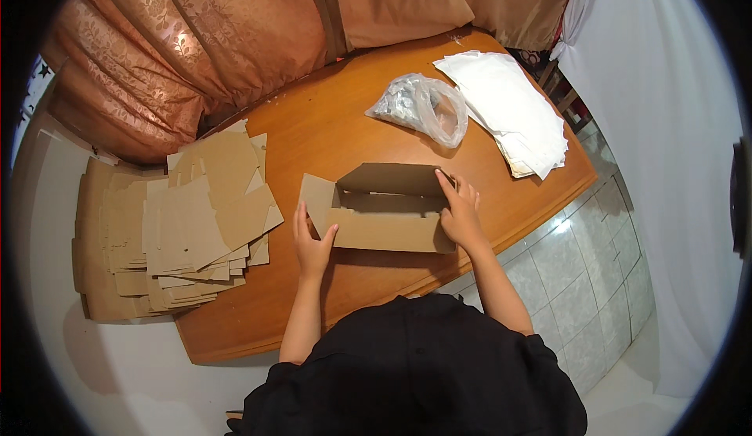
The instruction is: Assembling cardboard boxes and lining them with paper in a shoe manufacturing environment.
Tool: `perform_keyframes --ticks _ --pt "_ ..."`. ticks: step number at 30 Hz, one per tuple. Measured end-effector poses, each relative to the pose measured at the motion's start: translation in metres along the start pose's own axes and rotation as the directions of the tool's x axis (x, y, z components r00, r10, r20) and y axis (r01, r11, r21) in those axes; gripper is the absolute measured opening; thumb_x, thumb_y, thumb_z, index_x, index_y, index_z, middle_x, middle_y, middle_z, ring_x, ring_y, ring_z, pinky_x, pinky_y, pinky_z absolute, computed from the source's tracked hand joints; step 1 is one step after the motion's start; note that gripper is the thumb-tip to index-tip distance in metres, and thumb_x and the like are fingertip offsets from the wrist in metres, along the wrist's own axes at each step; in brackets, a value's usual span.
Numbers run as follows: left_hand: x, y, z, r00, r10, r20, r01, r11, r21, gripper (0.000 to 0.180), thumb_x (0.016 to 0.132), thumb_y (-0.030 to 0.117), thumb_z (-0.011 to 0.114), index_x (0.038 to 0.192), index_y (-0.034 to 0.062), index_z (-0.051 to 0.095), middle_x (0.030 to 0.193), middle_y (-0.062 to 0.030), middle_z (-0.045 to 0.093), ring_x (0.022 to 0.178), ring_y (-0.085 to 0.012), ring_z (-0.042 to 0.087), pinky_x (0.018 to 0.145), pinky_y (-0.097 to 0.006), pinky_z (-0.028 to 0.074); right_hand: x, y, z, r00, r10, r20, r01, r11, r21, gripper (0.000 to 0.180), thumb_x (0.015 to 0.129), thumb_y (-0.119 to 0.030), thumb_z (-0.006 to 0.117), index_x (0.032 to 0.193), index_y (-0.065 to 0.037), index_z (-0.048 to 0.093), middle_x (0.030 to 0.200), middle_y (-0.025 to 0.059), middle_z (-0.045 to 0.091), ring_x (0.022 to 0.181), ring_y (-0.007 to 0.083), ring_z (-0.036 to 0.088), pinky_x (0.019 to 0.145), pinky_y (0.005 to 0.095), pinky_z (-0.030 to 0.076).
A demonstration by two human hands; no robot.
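Observation:
A brown cardboard box [392,231], partly folded with its top open, sits on the wooden table in front of me. Its long back and front walls stand up, and a flap [317,199] sticks out at the left end. My left hand [314,249] grips the left front corner, thumb against the front wall and fingers on the outside of the flap. At the right end my right hand [460,215] holds the box, its index finger along the upper back corner. Some of the right fingertips are hidden behind the end wall.
A large pile of flat cardboard blanks [188,224] covers the left of the table [313,115]. Beyond the box lies an open clear plastic bag [423,107] with greyish contents. To its right is a stack of white sheets [505,107]. Orange curtains [266,28] hang behind.

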State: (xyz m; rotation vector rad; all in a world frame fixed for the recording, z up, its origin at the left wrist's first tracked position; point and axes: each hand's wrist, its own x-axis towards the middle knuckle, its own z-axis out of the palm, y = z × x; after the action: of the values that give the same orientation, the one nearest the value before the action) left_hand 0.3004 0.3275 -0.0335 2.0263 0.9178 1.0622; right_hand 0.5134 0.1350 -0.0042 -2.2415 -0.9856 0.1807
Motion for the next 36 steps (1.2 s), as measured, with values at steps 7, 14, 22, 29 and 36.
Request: perform_keyframes --ticks 7,14,22,29,36 --pt "-0.016 -0.027 0.012 0.899 0.305 0.313 -0.313 0.949 -0.027 0.032 0.075 0.000 0.059 0.106 0.0037 0.051 0.116 -0.0124 0.058 0.110 -0.0308 0.054 0.092 -0.039 0.042 0.000 0.003 0.007 0.999 -0.032 -0.021 0.032 0.999 0.023 0.068 0.072 -0.001 0.049 0.137 -0.016 0.040 0.134 0.0203 0.036 0.125 0.0372 0.031 0.105 0.0463 0.019" --pt "-0.017 -0.008 0.009 0.842 0.143 0.519 -0.305 0.921 0.241 0.040 0.084 0.023 0.056 0.120 0.0076 0.050 0.125 -0.0107 0.053 0.123 -0.0292 0.043 0.104 -0.054 0.023 -0.001 0.008 0.007 0.994 -0.103 -0.021 0.105 0.974 0.199 0.061 0.081 -0.013 0.053 0.139 -0.009 0.035 0.137 0.0188 0.038 0.126 0.0332 0.035 0.107 0.0414 0.021" --pt "-0.016 0.001 0.016 0.818 0.053 0.573 -0.391 0.782 0.485 0.042 0.090 0.038 0.045 0.125 0.0168 0.056 0.141 -0.0136 0.037 0.133 -0.0283 0.029 0.104 -0.064 0.011 -0.005 0.039 0.031 0.996 0.017 -0.089 0.041 0.790 0.612 0.061 0.085 -0.015 0.053 0.139 0.002 0.030 0.141 0.0211 0.036 0.128 0.0340 0.037 0.107 0.0386 0.025" --pt "-0.012 0.018 0.019 0.833 -0.096 0.545 -0.270 0.789 0.551 0.040 0.089 0.040 0.048 0.119 0.0171 0.058 0.145 -0.0146 0.029 0.135 -0.0320 0.022 0.101 -0.069 0.004 -0.012 0.032 0.021 0.988 0.015 -0.157 0.059 0.889 0.455 0.068 0.078 -0.011 0.060 0.139 -0.002 0.031 0.134 0.0239 0.039 0.125 0.0361 0.038 0.105 0.0395 0.029" --pt "-0.017 -0.003 0.018 0.927 0.021 0.375 -0.132 0.953 0.271 0.049 0.089 0.033 0.048 0.132 0.0097 0.041 0.139 -0.0180 0.033 0.131 -0.0336 0.026 0.105 -0.054 0.011 -0.017 0.028 0.024 0.980 0.126 -0.152 -0.120 0.992 0.049 0.087 0.072 -0.020 0.072 0.144 -0.011 0.023 0.141 0.0237 0.025 0.129 0.0401 0.029 0.105 0.0454 0.027"
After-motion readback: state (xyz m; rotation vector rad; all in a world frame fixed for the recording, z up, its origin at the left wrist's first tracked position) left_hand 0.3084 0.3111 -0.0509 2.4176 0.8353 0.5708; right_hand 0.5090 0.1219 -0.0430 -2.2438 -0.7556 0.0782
